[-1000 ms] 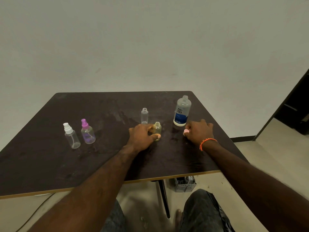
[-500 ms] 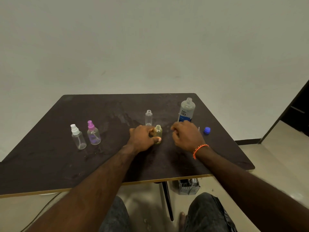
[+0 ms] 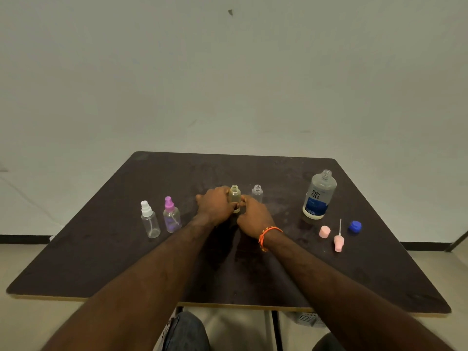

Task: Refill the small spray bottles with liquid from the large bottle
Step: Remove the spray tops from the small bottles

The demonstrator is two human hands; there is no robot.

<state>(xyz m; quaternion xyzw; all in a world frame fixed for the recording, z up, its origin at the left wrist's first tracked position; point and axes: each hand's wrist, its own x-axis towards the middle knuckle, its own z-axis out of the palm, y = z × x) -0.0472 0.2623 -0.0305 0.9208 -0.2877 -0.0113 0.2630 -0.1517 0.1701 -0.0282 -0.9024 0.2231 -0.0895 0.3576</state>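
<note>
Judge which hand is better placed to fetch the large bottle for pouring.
Right. The right hand is nearer the large bottle at right, while the left hand grips the yellowish bottle.

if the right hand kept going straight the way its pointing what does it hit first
The right hand points up and left into the small yellowish open bottle, which its fingers already seem to touch. The left hand grips that bottle's far side.
</note>
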